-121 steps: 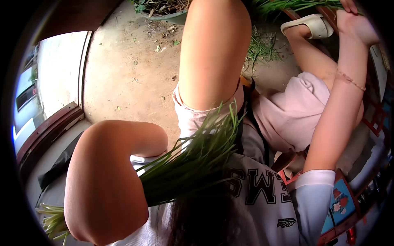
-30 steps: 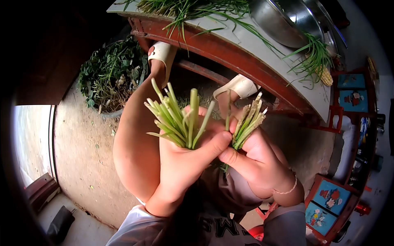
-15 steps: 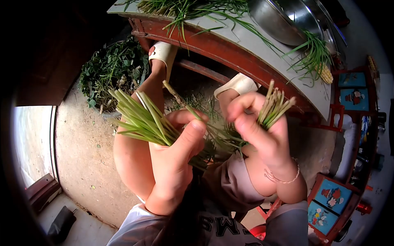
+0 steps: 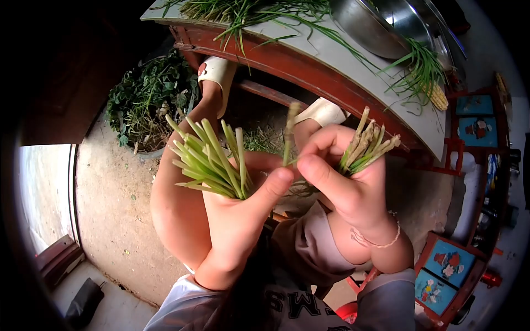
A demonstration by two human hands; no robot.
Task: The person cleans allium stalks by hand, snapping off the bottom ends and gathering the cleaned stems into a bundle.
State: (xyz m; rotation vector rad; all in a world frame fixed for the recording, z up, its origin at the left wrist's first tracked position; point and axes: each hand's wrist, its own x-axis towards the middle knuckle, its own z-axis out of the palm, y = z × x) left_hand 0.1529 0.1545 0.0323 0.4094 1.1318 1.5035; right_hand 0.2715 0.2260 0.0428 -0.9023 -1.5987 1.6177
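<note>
My left hand (image 4: 237, 220) is closed around a bundle of pale green stalks (image 4: 212, 160), their cut-looking ends pointing up and left. Between its thumb and forefinger stands a single brownish stalk (image 4: 289, 132). Close by on the right, my right hand (image 4: 350, 185) is wrapped round a smaller bunch with brownish, dirty ends (image 4: 367, 144). Its thumb and forefinger pinch together beside the single stalk, near a thin green strand. The leafy ends below both hands are mostly hidden.
A white-topped table (image 4: 342, 71) with red sides holds more green stalks (image 4: 243, 16), a metal bowl (image 4: 375, 27) and a corn cob (image 4: 439, 98). A basin of leaves and trimmings (image 4: 146, 105) sits on the floor at left. Blue painted panels (image 4: 444, 265) are at right.
Since four seconds ago, the view has shifted to both hands before the table. Over the last half second the single stalk has swung upright and the hands have drawn closer together.
</note>
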